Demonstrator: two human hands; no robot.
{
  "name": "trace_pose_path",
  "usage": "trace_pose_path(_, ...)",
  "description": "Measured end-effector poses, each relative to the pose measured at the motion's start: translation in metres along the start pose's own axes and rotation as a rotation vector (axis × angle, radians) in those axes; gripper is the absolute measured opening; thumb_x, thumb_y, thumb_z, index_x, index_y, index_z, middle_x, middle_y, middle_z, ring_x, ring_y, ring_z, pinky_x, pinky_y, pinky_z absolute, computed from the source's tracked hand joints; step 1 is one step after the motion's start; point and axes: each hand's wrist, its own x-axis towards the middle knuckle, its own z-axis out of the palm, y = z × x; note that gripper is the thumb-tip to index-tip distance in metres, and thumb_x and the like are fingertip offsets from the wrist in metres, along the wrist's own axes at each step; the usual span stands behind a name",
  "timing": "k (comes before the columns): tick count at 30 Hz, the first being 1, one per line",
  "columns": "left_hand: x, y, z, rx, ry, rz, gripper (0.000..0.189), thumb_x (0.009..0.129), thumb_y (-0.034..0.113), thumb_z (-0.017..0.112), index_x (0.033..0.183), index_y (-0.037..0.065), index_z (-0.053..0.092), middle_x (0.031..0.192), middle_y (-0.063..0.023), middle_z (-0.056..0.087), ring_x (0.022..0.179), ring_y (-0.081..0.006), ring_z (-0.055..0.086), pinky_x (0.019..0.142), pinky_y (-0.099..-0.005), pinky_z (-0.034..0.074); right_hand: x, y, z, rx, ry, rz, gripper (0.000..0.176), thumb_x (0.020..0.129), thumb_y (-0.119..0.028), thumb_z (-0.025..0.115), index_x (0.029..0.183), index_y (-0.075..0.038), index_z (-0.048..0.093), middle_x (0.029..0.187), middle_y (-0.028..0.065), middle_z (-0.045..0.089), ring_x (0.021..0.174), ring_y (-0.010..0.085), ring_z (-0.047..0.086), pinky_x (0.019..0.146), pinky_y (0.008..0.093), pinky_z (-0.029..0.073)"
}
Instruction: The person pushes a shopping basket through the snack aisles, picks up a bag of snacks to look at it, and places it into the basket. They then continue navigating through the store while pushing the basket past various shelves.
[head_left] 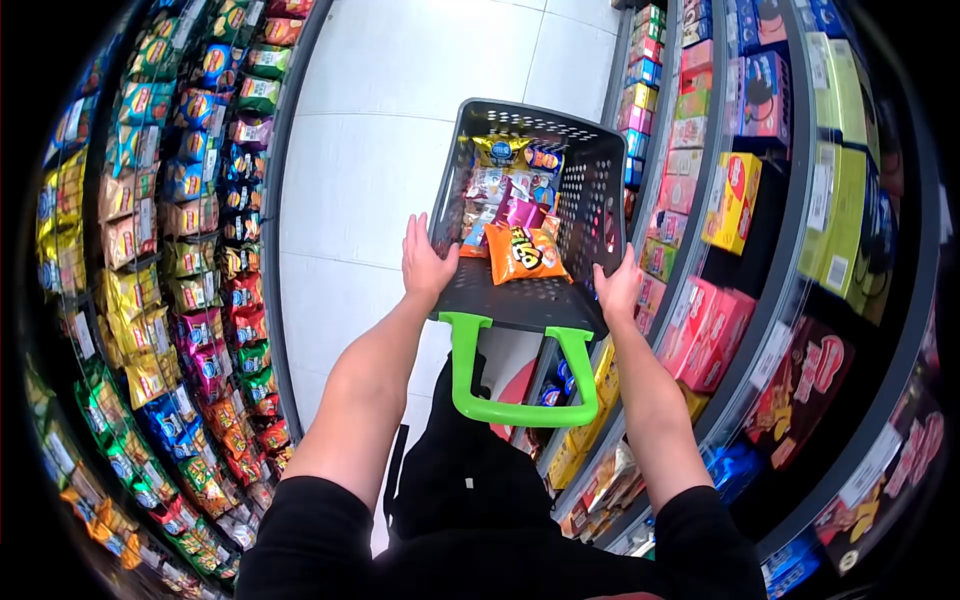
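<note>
A dark grey shopping basket [592,190] with perforated walls is in front of my body, between my two hands. My left hand [430,265] grips its left side near the rim, thumb towards the inside. On the opposite side, my right hand [618,288] holds the right rim in the same way. The green handle [525,412] hangs out towards me. Inside lie several snack packets: an orange bag [525,254] nearest me, a purple packet [524,213] behind it, and a yellow packet [500,150] at the far end. Parts of the lower packets are hidden.
Shelves of chip bags [190,180] line the left side of the aisle. Boxed sweets and biscuits stand on the right shelves, among them a yellow box [733,203] and pink boxes [705,335]. White floor tiles [375,110] run ahead between the shelves.
</note>
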Motion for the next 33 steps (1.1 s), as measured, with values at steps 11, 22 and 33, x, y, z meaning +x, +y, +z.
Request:
trace_pose_path(11, 0.072, 0.037, 0.002, -0.022, -0.052, -0.019, 0.072, 0.083, 0.021, 0.069, 0.144, 0.0, 0.038, 0.147, -0.0242, 0.04, 0.136, -0.0396, 0.038, 0.113, -0.0434, 0.033, 0.085, -0.027, -0.01, 0.079, -0.043, 0.0, 0.07, 0.084, -0.008, 0.067, 0.146, -0.004, 0.033, 0.129, 0.0244, 0.055, 0.117, 0.0416, 0.055, 0.098, 0.0452, 0.046)
trace_pose_path(22, 0.135, 0.062, 0.01, -0.081, 0.02, -0.171, 0.068, 0.08, 0.008, 0.063, 0.142, 0.002, 0.038, 0.147, -0.0226, 0.039, 0.135, -0.0396, 0.038, 0.113, -0.0428, 0.033, 0.208, -0.087, -0.034, 0.06, -0.138, -0.101, 0.065, 0.085, -0.007, 0.064, 0.144, -0.002, 0.035, 0.131, 0.0231, 0.055, 0.115, 0.0415, 0.057, 0.096, 0.0451, 0.048)
trace_pose_path(33, 0.184, 0.085, 0.011, -0.131, 0.128, -0.38, 0.069, 0.078, 0.006, 0.062, 0.141, -0.001, 0.036, 0.143, -0.0256, 0.042, 0.133, -0.0418, 0.04, 0.112, -0.0441, 0.034, 0.326, -0.156, -0.034, 0.052, -0.199, -0.315, 0.063, 0.084, -0.004, 0.063, 0.142, -0.003, 0.039, 0.124, 0.024, 0.059, 0.109, 0.0421, 0.059, 0.091, 0.0461, 0.049)
